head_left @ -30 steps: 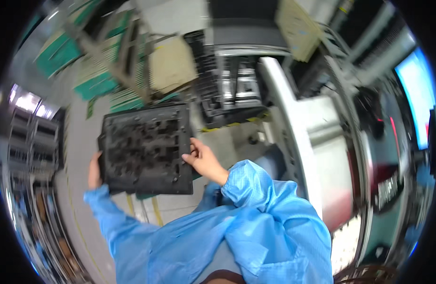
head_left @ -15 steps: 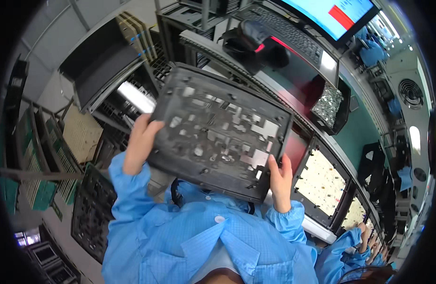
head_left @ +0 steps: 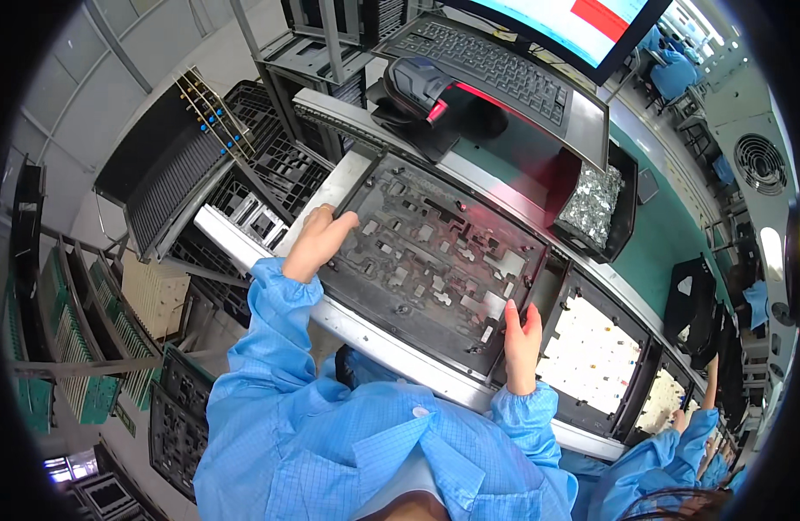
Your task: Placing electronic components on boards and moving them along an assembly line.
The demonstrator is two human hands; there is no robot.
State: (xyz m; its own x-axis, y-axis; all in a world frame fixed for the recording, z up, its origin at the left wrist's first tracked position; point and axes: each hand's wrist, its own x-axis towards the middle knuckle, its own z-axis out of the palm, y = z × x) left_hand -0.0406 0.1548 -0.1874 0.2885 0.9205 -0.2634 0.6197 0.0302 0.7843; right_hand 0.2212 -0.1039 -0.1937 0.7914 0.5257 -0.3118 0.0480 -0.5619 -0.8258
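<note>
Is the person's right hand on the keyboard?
No, the right hand is at the right end of the black tray, away from the keyboard.

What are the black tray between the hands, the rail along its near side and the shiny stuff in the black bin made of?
Black tray: probably plastic or composite, matte; dull dark surface.
Rail: likely metal, perhaps aluminium; pale, silvery sheen.
Shiny stuff: seemingly metallic, foil or small parts; bright broken glints.

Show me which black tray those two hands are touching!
The patterned black tray between the left hand and right hand. Neighbouring trays to its right carry pale boards; lower-left trays sit apart from both hands.
</note>
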